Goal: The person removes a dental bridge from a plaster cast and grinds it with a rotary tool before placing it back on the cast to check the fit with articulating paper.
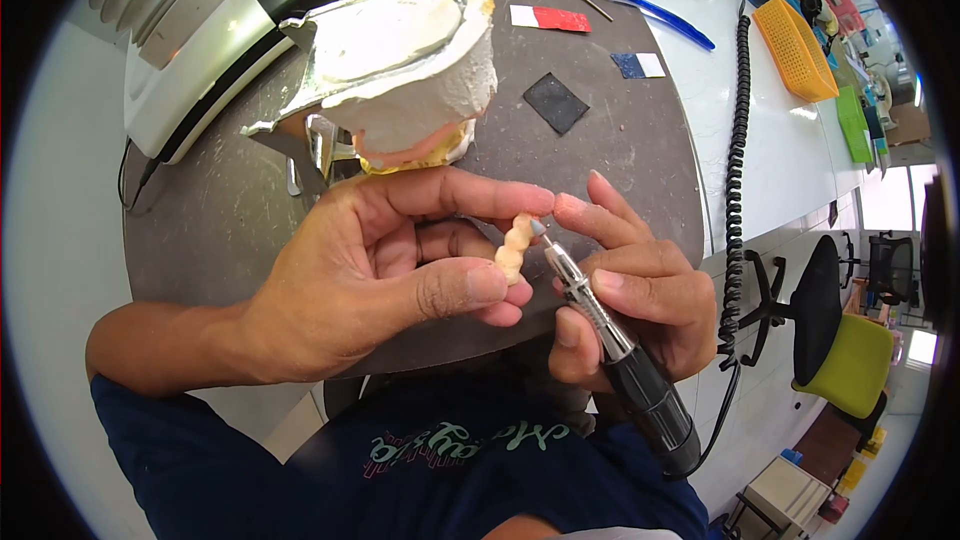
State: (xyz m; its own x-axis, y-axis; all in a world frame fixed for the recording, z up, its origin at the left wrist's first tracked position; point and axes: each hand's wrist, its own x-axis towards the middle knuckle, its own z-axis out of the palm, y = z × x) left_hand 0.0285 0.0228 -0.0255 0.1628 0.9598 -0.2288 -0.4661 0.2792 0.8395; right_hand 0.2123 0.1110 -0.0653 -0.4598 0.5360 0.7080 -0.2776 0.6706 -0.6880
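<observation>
My left hand pinches a small tooth-coloured dental bridge between thumb and fingers, above the front of the dark mat. Held in my right hand is a rotary handpiece with a silver front and black body. Its small grey tip touches or nearly touches the upper end of the bridge; which of the two I cannot tell. The fingertips of both hands meet just above it. Behind my left hand stands a plaster dental model on a metal articulator.
A white machine stands at the back left. Abrasive sheets, a black square and a red-and-white strip, lie on the mat. Brushes and tools lie at the back. A coiled cord and a yellow basket are right.
</observation>
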